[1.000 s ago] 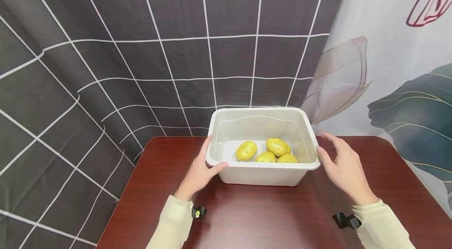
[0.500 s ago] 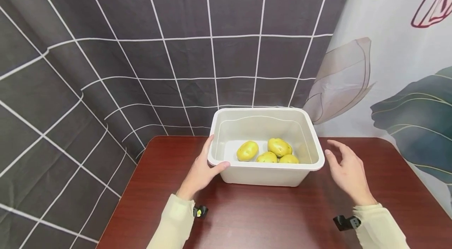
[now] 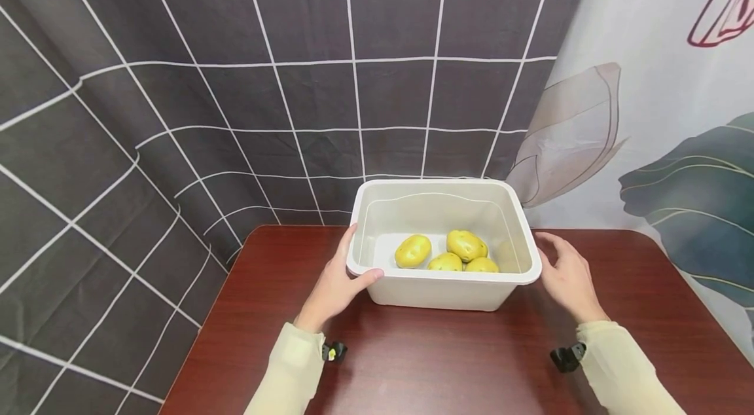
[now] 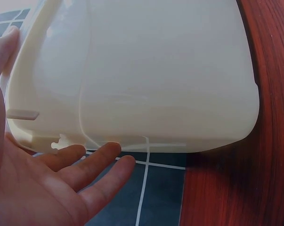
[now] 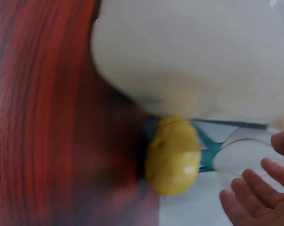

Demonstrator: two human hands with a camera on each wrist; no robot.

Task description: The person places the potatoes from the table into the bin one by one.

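Observation:
A whitish plastic bin stands on the table with several yellow potatoes inside. My left hand rests at its front left corner, thumb on the front rim and fingers along the side. In the left wrist view those fingers lie extended beside the wall. My right hand is close by the right side, fingertips at the rim in the head view. The right wrist view shows its loosely spread fingers holding nothing. Another potato lies outside the bin, low beside its wall; the head view hides it.
The table has a dark red wood-grain top. Behind the bin hangs a dark cloth with a white grid, and a pale leaf-patterned cloth hangs at the right. Small black cameras sit at both wrists.
My right hand drew away from the bin's right rim, then moved back left close to it. The left hand stays at its corner, and the bin has not visibly moved on the table.

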